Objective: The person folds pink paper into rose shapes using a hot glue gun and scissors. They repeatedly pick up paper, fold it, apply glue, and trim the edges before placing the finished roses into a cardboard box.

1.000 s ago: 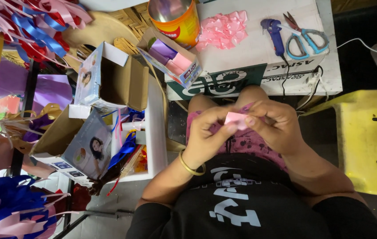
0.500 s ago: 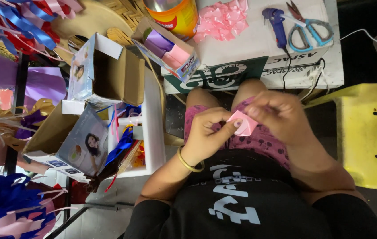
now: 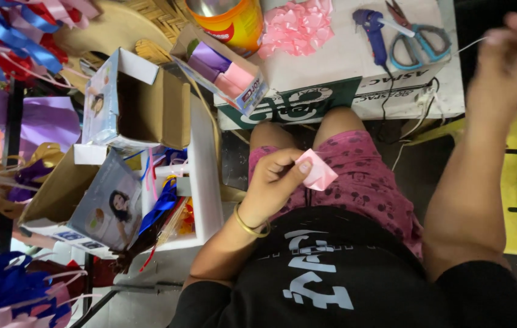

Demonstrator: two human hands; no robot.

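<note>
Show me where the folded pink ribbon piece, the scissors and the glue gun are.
folded pink ribbon piece [image 3: 318, 172], head view, on its flat pink middle.
scissors [image 3: 419, 44], head view, on the blue handle loops.
glue gun [image 3: 375, 36], head view, on its blue body.

On the surface [image 3: 331, 73] ahead of the person's knees lie a ribbon bow [image 3: 298, 25], a glue gun [image 3: 373, 30] to its right and scissors [image 3: 419, 37] further right. A tin [image 3: 228, 21] stands left of the bow, with an open carton [image 3: 134, 100] left of that.
</note>
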